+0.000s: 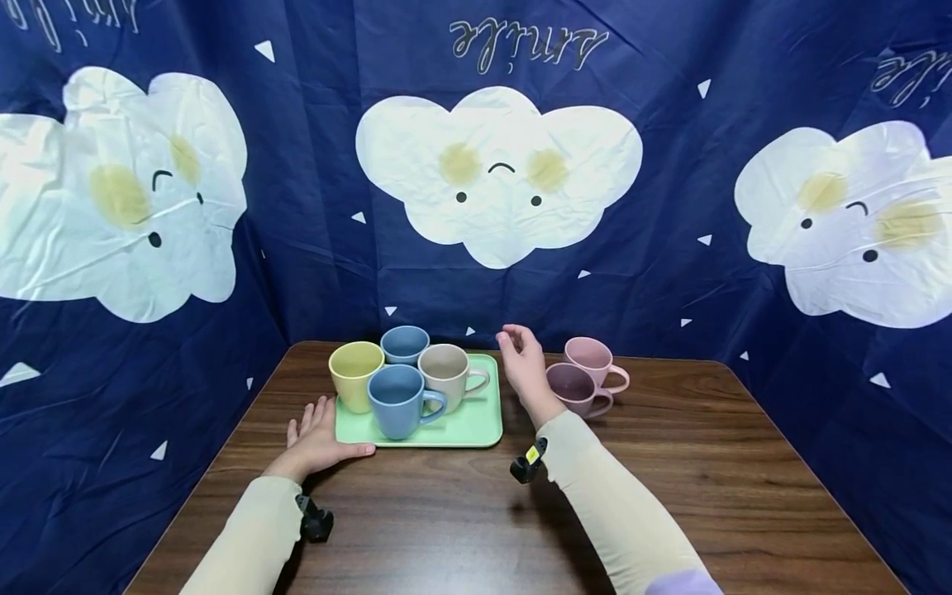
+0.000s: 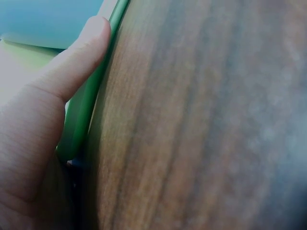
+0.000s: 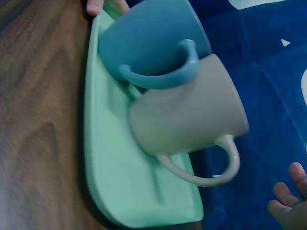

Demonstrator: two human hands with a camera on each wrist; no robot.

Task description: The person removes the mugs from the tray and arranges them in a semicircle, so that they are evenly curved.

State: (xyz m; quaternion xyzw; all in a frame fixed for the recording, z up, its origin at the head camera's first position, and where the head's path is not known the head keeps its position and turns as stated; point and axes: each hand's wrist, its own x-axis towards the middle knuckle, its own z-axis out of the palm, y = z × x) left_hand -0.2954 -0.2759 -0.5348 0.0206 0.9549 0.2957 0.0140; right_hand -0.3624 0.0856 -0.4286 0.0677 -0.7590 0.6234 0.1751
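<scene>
A light green tray (image 1: 476, 426) carries a yellow cup (image 1: 349, 388), a blue mug (image 1: 394, 413), another blue cup (image 1: 402, 351) behind it and a beige mug (image 1: 443, 384). My left hand (image 1: 316, 442) is at the tray's front left corner, fingers spread along the left side. Its thumb (image 2: 86, 57) lies straight against the front rim in the left wrist view. My right hand (image 1: 525, 372), fingers loosely bent and holding nothing, hovers just beyond the tray's right edge. Close to its right stand a pink mug (image 1: 590, 354) and a dark mauve mug (image 1: 571, 388).
Everything stands on a brown wooden table (image 1: 416, 529), near its back edge. A dark blue curtain (image 1: 320, 273) with white clouds encloses the back and both sides. Handles of the pink and mauve mugs point right.
</scene>
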